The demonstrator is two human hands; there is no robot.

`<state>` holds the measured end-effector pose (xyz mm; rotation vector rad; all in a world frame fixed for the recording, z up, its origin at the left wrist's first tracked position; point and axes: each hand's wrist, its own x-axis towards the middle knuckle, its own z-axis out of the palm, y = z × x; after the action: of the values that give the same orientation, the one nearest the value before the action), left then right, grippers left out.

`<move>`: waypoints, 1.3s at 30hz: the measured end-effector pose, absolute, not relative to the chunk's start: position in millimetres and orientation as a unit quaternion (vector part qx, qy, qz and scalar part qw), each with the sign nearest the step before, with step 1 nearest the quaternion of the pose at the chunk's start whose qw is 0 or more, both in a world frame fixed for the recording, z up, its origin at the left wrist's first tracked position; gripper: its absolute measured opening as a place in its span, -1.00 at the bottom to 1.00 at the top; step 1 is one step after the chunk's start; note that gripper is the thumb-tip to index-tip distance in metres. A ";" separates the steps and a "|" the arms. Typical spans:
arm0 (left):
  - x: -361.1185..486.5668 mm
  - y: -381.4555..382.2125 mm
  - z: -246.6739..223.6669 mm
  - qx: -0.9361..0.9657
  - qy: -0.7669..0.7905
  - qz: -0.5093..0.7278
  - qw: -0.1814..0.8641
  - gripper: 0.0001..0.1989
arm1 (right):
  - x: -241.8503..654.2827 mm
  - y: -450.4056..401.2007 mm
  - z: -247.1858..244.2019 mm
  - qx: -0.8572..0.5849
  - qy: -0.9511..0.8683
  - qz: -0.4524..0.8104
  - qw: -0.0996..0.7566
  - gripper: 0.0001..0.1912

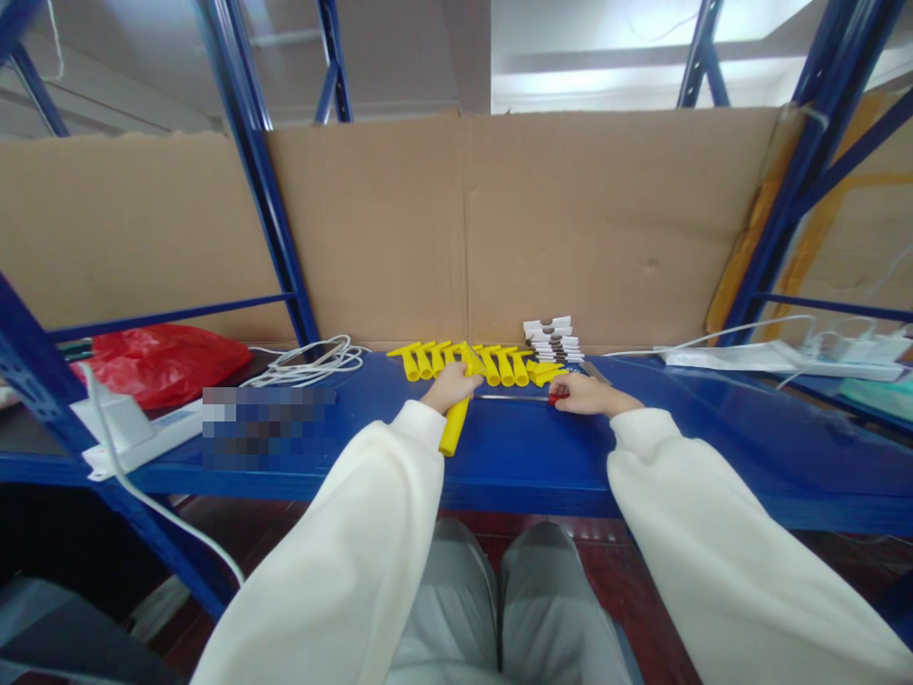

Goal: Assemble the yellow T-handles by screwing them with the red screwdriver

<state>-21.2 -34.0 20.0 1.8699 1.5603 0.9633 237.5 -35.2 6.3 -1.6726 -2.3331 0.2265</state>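
Note:
My left hand [454, 384] is closed around a yellow plastic piece with a tubular handle [455, 430], whose lower end sticks out below my fingers toward the shelf's front edge. A screwdriver with a red handle [558, 392] is in my closed right hand [589, 393]. Its thin metal shaft [510, 398] lies level and points left at the yellow piece; my left hand partly hides where they meet. Just beyond my hands stands a row of several similar yellow pieces [504, 367]. Smaller yellow parts [544, 372] lie near my right hand.
Behind the blue shelf top [532, 447] rises a cardboard wall [606, 219]. White pieces with dark marks [553, 340] are stacked at the back. Coiled white cable [314, 362], a red plastic bag [171, 362] and a power strip [153, 442] lie left; another strip [852, 362] is right.

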 end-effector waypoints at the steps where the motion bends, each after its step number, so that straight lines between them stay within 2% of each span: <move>1: -20.4 -34.8 20.3 0.691 0.572 0.359 0.257 -0.78 | 237.2 -34.1 5.3 -0.575 -0.803 0.079 0.135 -0.82; 4: -17.6 -36.8 21.3 0.700 0.565 0.357 0.253 -0.73 | 234.2 -30.4 1.0 -0.563 -0.805 0.074 0.172 -0.85; 13: -8.4 -36.6 15.9 0.729 0.523 0.344 0.277 -0.74 | 199.2 -22.0 -9.1 -0.415 -0.832 0.089 0.356 -0.85; 19: -3.8 -39.5 14.9 0.739 0.492 0.347 0.303 -0.75 | 177.5 -10.2 -15.8 -0.381 -0.824 0.093 0.409 -0.92; 30: -4.5 -39.0 14.0 0.744 0.470 0.356 0.314 -0.78 | 173.8 -3.1 -16.8 -0.377 -0.837 0.068 0.391 -0.91; 39: -5.5 -46.7 18.8 0.755 0.467 0.333 0.318 -0.74 | 172.1 -13.5 -12.0 -0.420 -0.851 0.008 0.315 -0.88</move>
<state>-5.5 -46.7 18.8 1.9881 1.2281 0.8752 172.1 -13.5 -12.0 -1.1077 -2.2410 0.0209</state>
